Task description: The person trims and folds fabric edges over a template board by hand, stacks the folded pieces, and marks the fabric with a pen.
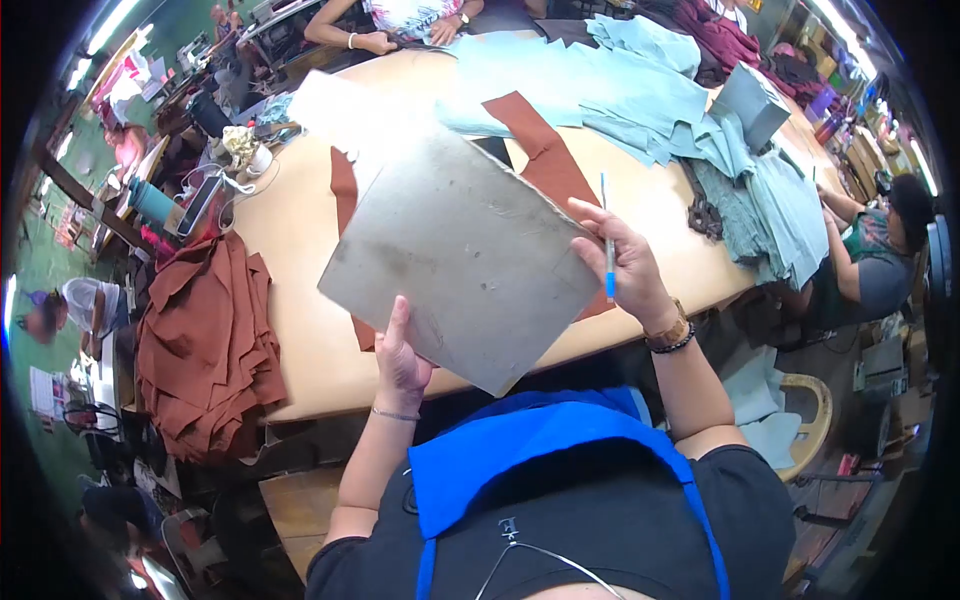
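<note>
A large grey, worn-looking board (465, 250) is held up at a tilt over the table. My left hand (403, 362) grips its lower left edge, thumb on top. At its right corner my right hand (625, 262) holds the board and also a blue pen (609, 235), which stands upright between the fingers. Rust-brown cloth pieces (540, 150) lie on the table beneath and behind the board, partly hidden by it. Whatever else is under the board is hidden.
The table (285, 300) carries a rust-brown cloth pile (208, 350) at its left edge and light blue cloth (560, 85) along the back and right. A co-worker's hands (410, 35) rest at the far edge; another person (880, 245) sits at right.
</note>
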The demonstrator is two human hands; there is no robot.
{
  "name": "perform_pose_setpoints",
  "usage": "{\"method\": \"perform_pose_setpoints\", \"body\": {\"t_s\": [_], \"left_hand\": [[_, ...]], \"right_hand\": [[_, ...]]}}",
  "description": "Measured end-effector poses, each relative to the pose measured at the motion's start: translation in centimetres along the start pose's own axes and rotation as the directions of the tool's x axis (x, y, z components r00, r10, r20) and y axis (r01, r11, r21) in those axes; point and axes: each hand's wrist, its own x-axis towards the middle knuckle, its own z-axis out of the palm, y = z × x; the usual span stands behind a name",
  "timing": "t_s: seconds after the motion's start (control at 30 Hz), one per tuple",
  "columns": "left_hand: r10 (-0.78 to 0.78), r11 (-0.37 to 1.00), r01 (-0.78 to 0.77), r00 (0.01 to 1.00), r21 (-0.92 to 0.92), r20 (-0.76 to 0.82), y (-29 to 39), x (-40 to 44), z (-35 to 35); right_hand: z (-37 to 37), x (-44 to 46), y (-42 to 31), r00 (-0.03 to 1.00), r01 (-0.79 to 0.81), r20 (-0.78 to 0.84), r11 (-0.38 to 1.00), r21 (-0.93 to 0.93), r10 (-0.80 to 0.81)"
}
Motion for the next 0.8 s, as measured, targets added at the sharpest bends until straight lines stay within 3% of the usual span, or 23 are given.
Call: {"method": "perform_pose_setpoints", "body": {"t_s": [0.07, 0.1, 0.2, 0.23, 0.33, 0.43, 0.53, 0.67, 0.73, 0.8], "left_hand": [[0.103, 0.987, -0.091, 0.991, 0.136, -0.084, -0.3, -0.9, -0.9], [0.133, 0.978, -0.115, 0.986, 0.171, -0.098, -0.3, -1.4, -1.2], [0.198, 0.96, -0.173, 0.975, 0.222, -0.098, 0.0, -2.4, -1.7], [0.199, 0.962, -0.181, 0.977, 0.204, -0.073, 0.5, -2.7, -1.4], [0.09, 0.989, -0.089, 0.996, 0.116, -0.009, 1.8, -2.8, -2.5], [0.072, 0.99, -0.078, 0.996, 0.114, 0.059, 2.8, -2.7, -3.9], [0.171, 0.98, -0.17, 0.985, 0.107, 0.0, 2.8, -3.0, -4.3], [0.262, 0.931, -0.268, 0.963, 0.248, 0.057, 2.5, -4.1, -4.5], [0.255, 0.939, -0.267, 0.963, 0.216, 0.085, 2.3, -4.3, -5.4], [0.292, 0.956, -0.286, 0.909, -0.066, 0.296, 3.1, -3.8, -6.1]], "right_hand": [[0.8, 0.2, -0.7, 0.996, 0.084, 0.014, 0.984, -0.158, -0.083], [1.4, 0.2, -0.3, 0.999, 0.037, -0.013, 0.998, -0.041, -0.038], [2.0, 0.5, -0.3, 0.999, -0.013, -0.029, 0.999, -0.039, 0.012], [1.9, 0.6, -0.1, 0.996, 0.06, -0.044, 0.973, -0.221, -0.071], [2.0, 0.5, -0.4, 0.997, -0.068, 0.044, 0.996, 0.064, 0.066], [2.6, 0.0, -1.2, 0.989, 0.147, 0.007, 0.968, -0.204, -0.149], [2.9, -0.2, -2.3, 0.987, 0.155, 0.076, 0.937, -0.313, -0.138], [3.4, -0.8, -1.4, 0.959, 0.282, 0.126, 0.857, -0.431, -0.253], [3.4, -0.7, -1.9, 0.962, 0.258, 0.17, 0.919, -0.297, -0.215], [3.7, -0.2, -2.7, 0.958, 0.202, 0.219, 0.977, -0.068, -0.183]]}}
